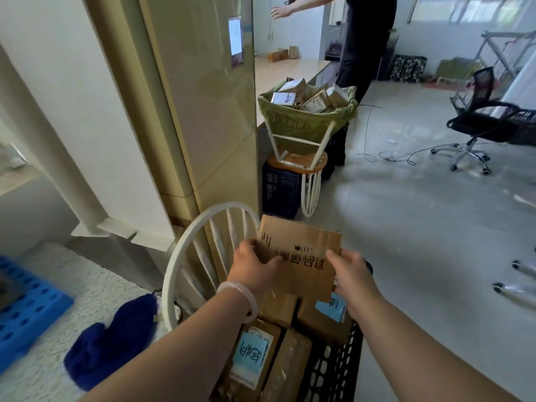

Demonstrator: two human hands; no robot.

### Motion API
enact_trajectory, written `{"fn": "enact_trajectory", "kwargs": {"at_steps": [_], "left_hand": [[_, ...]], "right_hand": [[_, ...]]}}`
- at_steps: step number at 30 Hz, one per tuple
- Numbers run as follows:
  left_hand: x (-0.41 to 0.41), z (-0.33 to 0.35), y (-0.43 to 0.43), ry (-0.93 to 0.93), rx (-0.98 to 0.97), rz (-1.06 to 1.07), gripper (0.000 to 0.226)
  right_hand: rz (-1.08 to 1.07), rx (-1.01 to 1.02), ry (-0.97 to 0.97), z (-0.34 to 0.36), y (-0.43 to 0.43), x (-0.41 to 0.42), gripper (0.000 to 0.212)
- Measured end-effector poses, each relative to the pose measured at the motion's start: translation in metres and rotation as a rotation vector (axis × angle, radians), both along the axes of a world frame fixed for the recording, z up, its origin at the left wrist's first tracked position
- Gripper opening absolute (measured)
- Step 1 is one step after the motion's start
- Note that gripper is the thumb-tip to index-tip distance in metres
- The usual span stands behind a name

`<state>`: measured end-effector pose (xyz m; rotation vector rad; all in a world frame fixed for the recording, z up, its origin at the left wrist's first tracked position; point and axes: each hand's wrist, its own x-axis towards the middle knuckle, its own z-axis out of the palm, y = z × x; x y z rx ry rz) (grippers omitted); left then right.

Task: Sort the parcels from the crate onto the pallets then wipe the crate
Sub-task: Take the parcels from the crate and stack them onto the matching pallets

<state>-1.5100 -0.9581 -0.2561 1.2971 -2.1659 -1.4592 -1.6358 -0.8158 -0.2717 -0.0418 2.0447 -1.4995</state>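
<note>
Hovering over the black crate [330, 367], a flat brown cardboard parcel [301, 250] is held between both hands. Its left edge is taken by the left hand [255, 268], the grip clamped on the cardboard with the thumb laid across the printed face and the fingers curled behind. A pale bangle [240, 300] is worn on that wrist. The right edge is taken by the right hand [351, 274], its grip likewise clamped on the parcel, thumb on the front. Black printing is seen across the parcel's face.

Below the held parcel, the crate is filled with more brown parcels, and two of them are marked with light blue labels [251, 352] bearing handwriting. Just left of the crate, the curved white back of a chair [179, 265] is seen. A dark blue cloth [113, 343] is laid on the white rug [87, 280] beside it, and a blue pallet [26, 309] with round holes is placed at the far left edge.

Further back, a green basket [307, 120] full of small boxes is set on a round stool [298, 166]. A person in black clothing [365, 39] is seen behind it, one arm stretched out. A black office chair [478, 123] is placed well apart, on the grey floor at the right.
</note>
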Motion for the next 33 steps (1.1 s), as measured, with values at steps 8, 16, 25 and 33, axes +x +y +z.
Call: {"fn": "enact_trajectory", "kwargs": {"at_steps": [8, 16, 25, 33], "left_hand": [[0.011, 0.005, 0.003, 0.046, 0.172, 0.071, 0.088], [0.019, -0.011, -0.001, 0.060, 0.192, 0.059, 0.078], [0.027, -0.015, -0.004, 0.097, 0.251, 0.044, 0.073], [0.038, -0.010, -0.007, 0.275, 0.235, 0.146, 0.037]], "right_hand": [[0.071, 0.066, 0.062, 0.014, 0.000, 0.012, 0.072], [0.147, 0.163, 0.091, 0.011, 0.007, 0.015, 0.070], [0.063, 0.048, -0.047, -0.001, 0.001, 0.015, 0.050], [0.075, 0.029, -0.048, 0.001, -0.014, 0.024, 0.051]]}}
